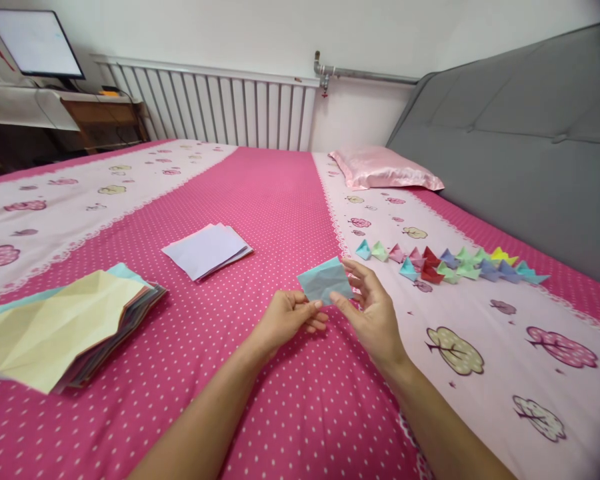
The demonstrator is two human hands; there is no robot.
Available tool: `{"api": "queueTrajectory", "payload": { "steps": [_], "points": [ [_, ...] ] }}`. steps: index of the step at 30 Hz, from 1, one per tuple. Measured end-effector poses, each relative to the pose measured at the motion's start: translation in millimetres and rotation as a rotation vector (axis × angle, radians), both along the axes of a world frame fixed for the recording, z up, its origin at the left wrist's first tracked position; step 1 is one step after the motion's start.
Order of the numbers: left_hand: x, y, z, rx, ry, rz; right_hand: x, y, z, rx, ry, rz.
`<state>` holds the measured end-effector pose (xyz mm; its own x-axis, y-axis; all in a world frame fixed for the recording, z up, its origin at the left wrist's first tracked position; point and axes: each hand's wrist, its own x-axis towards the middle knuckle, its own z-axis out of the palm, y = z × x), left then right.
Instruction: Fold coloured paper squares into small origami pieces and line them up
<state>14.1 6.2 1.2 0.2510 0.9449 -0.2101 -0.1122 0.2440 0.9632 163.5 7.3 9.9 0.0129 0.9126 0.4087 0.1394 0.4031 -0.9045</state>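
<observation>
A small light-blue folded paper [324, 280] is held up above the bed between both hands. My left hand [287, 319] pinches its lower left edge with closed fingers. My right hand [373, 310] grips its right side, thumb in front and fingers curled behind it. To the right, several small folded paper pieces [450, 264] in mixed colours lie in a row on the sheet.
A thick stack of creased coloured sheets [65, 327], yellow on top, lies at the left. A smaller stack of pale lilac sheets [207, 251] sits mid-bed. A pink pillow [383, 168] lies by the grey headboard [520, 147]. A radiator [215, 107] lines the far wall.
</observation>
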Motion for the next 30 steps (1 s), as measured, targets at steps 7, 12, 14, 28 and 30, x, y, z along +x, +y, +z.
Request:
{"api": "queueTrajectory", "payload": {
  "steps": [7, 12, 14, 28, 30],
  "points": [
    [0, -1, -1.5, 0.098, -0.075, 0.09, 3, 1, -3.8, 0.085, -0.113, -0.043],
    [0, -2, -0.3, 0.062, -0.098, 0.086, 1, -2, 0.5, 0.204, -0.15, -0.118],
    [0, -2, -1.4, 0.059, -0.097, 0.077, 1, -4, 3.0, 0.249, -0.194, -0.129],
    [-3, -8, 15.3, 0.113, -0.302, -0.034, 4, -1, -1.0, 0.263, -0.285, -0.111],
    [-5, -9, 16.7, 0.107, -0.376, -0.09, 5, -1, -0.1, 0.273, -0.284, -0.127]
  ]
}}
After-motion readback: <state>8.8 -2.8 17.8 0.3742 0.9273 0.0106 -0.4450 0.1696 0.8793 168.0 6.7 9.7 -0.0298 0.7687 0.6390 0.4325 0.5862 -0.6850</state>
